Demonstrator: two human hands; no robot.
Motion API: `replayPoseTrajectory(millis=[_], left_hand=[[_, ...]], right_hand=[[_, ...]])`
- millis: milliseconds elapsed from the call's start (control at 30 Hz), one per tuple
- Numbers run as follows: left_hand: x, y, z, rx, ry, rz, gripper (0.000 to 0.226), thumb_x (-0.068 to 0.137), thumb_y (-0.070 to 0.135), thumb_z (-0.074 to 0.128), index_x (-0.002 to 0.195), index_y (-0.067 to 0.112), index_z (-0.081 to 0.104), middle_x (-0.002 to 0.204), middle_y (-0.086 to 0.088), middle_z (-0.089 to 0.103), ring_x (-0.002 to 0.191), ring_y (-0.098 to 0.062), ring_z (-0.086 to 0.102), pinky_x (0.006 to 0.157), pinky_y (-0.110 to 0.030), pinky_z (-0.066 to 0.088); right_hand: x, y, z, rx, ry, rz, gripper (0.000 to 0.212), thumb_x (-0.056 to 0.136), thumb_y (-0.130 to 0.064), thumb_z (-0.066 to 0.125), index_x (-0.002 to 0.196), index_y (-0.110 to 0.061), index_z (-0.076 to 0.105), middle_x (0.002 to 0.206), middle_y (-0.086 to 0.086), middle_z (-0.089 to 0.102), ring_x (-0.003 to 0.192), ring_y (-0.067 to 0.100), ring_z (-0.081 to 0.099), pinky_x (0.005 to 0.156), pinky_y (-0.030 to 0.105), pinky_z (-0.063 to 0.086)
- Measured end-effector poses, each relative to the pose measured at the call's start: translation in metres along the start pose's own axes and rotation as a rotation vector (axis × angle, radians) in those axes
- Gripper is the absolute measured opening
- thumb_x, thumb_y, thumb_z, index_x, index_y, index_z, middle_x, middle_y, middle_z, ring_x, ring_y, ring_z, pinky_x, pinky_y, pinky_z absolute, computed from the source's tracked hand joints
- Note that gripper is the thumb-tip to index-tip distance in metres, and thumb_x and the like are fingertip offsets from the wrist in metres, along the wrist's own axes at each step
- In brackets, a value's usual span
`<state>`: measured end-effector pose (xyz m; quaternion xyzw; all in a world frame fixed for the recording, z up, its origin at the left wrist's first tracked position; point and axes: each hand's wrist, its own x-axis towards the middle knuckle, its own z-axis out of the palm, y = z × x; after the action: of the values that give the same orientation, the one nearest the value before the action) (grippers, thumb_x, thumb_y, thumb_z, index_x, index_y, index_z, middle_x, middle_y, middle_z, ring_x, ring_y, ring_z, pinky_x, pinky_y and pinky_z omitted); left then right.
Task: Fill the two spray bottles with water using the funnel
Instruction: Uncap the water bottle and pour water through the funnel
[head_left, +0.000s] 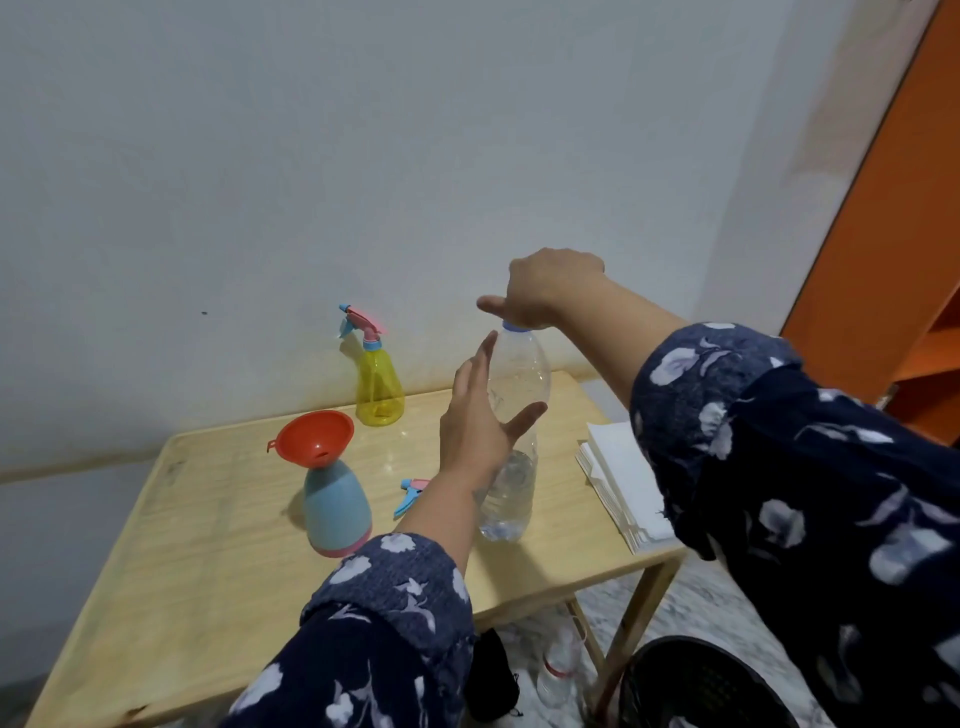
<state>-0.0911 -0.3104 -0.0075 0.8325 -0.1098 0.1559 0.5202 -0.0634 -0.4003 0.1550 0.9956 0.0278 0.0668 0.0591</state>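
On the pale wooden table (218, 525), I see the clear plastic water bottle (511, 467) upright; my right hand (545, 291) pinches its blue cap (514, 326) from above, my left hand (480, 415), spread, waits just beside it. The red funnel (314, 434) sits in the blue spray bottle (335, 506) further left.

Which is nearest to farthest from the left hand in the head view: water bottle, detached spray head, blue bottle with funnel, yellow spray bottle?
1. water bottle, at the left hand
2. detached spray head, just below-left
3. blue bottle, left, front
4. yellow spray bottle, back by the wall
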Motion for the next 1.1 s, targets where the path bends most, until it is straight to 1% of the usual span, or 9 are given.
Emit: replayPoseTrajectory(millis=[133,233,333,433,533,700,800,900,1100], left_hand=[[0.0,-0.002,-0.003,0.02,0.002,-0.007,0.092,0.075,0.056,0.074,0.144,0.057,0.013,0.151,0.016,0.03,0.122,-0.02,0.053,0.094,-0.043,0.05],[-0.001,-0.001,-0.003,0.014,0.005,-0.01,0.092,0.075,0.054,0.076,0.143,0.057,0.014,0.151,0.016,0.031,0.123,-0.021,0.053,0.095,-0.044,0.05],[0.0,-0.001,-0.003,0.002,-0.003,-0.017,0.093,0.076,0.05,0.077,0.144,0.056,0.014,0.152,0.015,0.03,0.127,-0.022,0.05,0.097,-0.045,0.048],[0.0,0.0,-0.002,0.016,0.001,-0.032,0.094,0.077,0.048,0.077,0.146,0.053,0.013,0.153,0.015,0.028,0.128,-0.021,0.049,0.099,-0.044,0.048],[-0.001,0.0,-0.002,0.029,0.002,-0.035,0.095,0.077,0.047,0.077,0.148,0.05,0.013,0.153,0.015,0.028,0.129,-0.021,0.049,0.099,-0.044,0.048],[-0.001,0.0,-0.003,0.021,0.007,-0.017,0.093,0.077,0.046,0.077,0.145,0.055,0.013,0.151,0.015,0.03,0.122,-0.019,0.053,0.095,-0.042,0.049],[-0.002,-0.001,-0.002,0.023,0.005,-0.008,0.093,0.077,0.046,0.077,0.145,0.056,0.013,0.15,0.017,0.03,0.115,-0.015,0.056,0.09,-0.037,0.05],[-0.003,-0.003,-0.002,0.015,0.009,0.008,0.093,0.076,0.048,0.077,0.144,0.057,0.013,0.148,0.02,0.032,0.111,-0.011,0.057,0.09,-0.035,0.05],[0.0,-0.007,0.001,0.054,0.031,0.027,0.094,0.076,0.053,0.075,0.146,0.054,0.012,0.148,0.018,0.033,0.108,-0.006,0.057,0.091,-0.038,0.052]], right_hand=[[-0.002,-0.002,-0.003,0.01,-0.111,-0.078,0.045,0.099,-0.041,0.043,0.075,-0.003,0.047,0.113,0.014,0.06,0.098,0.031,0.053,0.079,0.034,0.037],[-0.006,0.004,-0.011,0.028,-0.173,-0.171,0.034,0.099,-0.03,0.046,0.113,-0.002,0.059,0.123,0.012,0.058,0.107,0.03,0.054,0.08,0.031,0.035],[-0.011,0.011,-0.017,0.139,-0.19,-0.227,0.032,0.094,-0.013,0.052,0.126,-0.017,0.057,0.128,0.006,0.053,0.098,0.022,0.048,0.077,0.028,0.035],[-0.009,0.013,-0.013,0.212,-0.152,-0.199,0.047,0.091,-0.037,0.06,0.135,-0.022,0.049,0.125,0.003,0.055,0.106,0.023,0.053,0.077,0.027,0.042],[-0.005,0.014,-0.002,0.149,-0.045,-0.14,0.054,0.091,-0.053,0.051,0.116,-0.006,0.064,0.118,0.011,0.065,0.109,0.028,0.058,0.086,0.035,0.045],[-0.006,0.026,-0.005,0.43,0.006,-0.172,0.029,0.089,-0.03,0.063,0.114,-0.015,0.067,0.102,0.002,0.062,0.091,0.019,0.053,0.076,0.027,0.038],[-0.001,0.042,0.002,0.742,0.088,-0.068,0.024,0.083,-0.022,0.068,0.107,-0.019,0.066,0.099,0.002,0.062,0.082,0.016,0.055,0.069,0.024,0.041],[0.001,0.057,0.04,0.781,0.175,0.122,0.03,0.079,-0.015,0.07,0.107,-0.005,0.065,0.101,0.01,0.066,0.088,0.025,0.06,0.062,0.02,0.04],[-0.013,0.065,0.171,0.848,-0.153,0.437,0.046,0.075,-0.005,0.076,0.119,-0.001,0.063,0.121,0.013,0.066,0.113,0.025,0.061,0.096,0.03,0.047]])
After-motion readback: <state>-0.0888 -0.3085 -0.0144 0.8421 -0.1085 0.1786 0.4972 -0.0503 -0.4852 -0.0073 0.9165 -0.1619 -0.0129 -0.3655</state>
